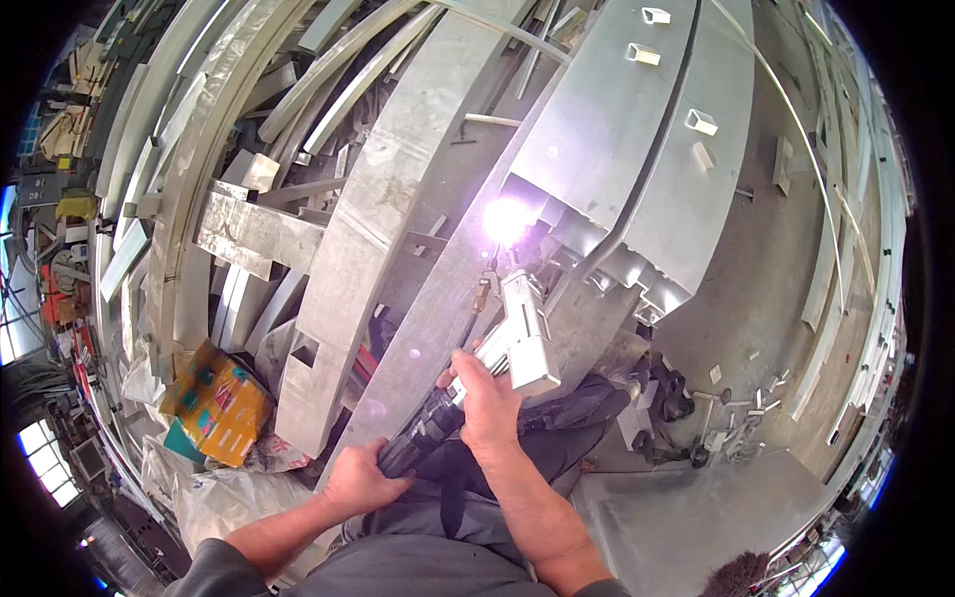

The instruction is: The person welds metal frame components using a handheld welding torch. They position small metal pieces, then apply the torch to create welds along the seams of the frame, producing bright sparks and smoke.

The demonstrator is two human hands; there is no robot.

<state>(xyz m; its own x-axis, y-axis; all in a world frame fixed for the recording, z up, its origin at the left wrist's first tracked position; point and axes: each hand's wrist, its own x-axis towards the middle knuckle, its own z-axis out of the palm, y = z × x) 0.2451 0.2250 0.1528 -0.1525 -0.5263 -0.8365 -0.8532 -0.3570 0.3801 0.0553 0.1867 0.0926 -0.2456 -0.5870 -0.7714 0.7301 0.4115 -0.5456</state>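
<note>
A white and silver handheld welding gun points away from me, its tip lost in a bright white-violet glare. My right hand is wrapped round its grip. Lower down, my left hand is closed round the thick black hose that runs from the gun's rear. Beside the gun runs a thin feed line with a brass fitting. The glare sits at the near left corner of a bent silver metal panel, which rests on a long grey beam. The exact contact point is hidden.
Long metal beams and profiles crowd the left. A yellow box and clear plastic sheeting lie at lower left. Short square tubes stand on the panels. Metal offcuts litter the floor at right, near a flat sheet.
</note>
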